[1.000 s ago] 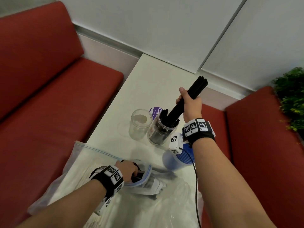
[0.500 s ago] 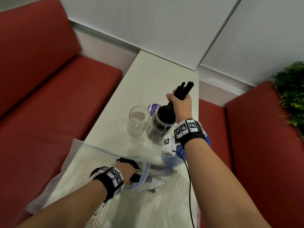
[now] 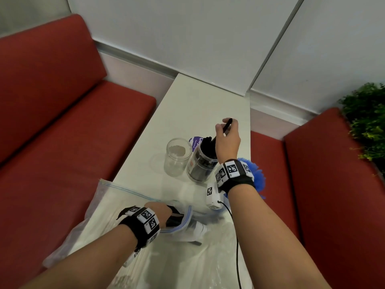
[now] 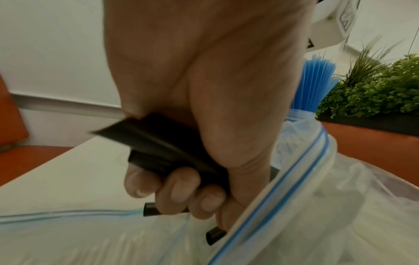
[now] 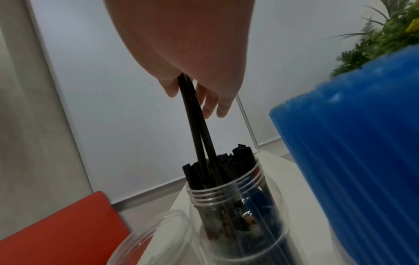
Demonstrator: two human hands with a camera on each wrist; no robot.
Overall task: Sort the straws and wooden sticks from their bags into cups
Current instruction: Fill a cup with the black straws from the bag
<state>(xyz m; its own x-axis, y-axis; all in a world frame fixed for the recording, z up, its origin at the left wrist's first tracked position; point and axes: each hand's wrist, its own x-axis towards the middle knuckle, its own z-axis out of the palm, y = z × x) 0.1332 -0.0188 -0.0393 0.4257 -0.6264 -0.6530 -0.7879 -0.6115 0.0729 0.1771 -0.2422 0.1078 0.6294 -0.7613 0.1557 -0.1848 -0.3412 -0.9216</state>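
A clear jar (image 3: 201, 161) (image 5: 235, 211) stands mid-table, packed with black straws (image 5: 229, 161). My right hand (image 3: 227, 140) (image 5: 192, 75) hovers over it and pinches two black straws (image 3: 227, 126) (image 5: 197, 129) whose lower ends are down in the jar. Left of it stands an empty clear jar (image 3: 177, 156) (image 5: 149, 238). At the near end my left hand (image 3: 158, 211) (image 4: 199, 125) is at the mouth of a zip bag (image 3: 183, 224) (image 4: 312, 179) and grips a bunch of black straws (image 4: 165, 152).
A cup of blue straws (image 3: 255, 176) (image 5: 353, 152) stands right of the black-straw jar, under my right wrist. A second clear bag (image 3: 93, 222) lies flat at the near left. Red bench cushions (image 3: 62, 142) flank the narrow white table (image 3: 198, 101). A green plant (image 3: 368, 122) is at right.
My right hand has come down toward the jar, and most of the black bundle has dropped in; only two straws stay between the fingers. The left hand stays at the bag mouth.
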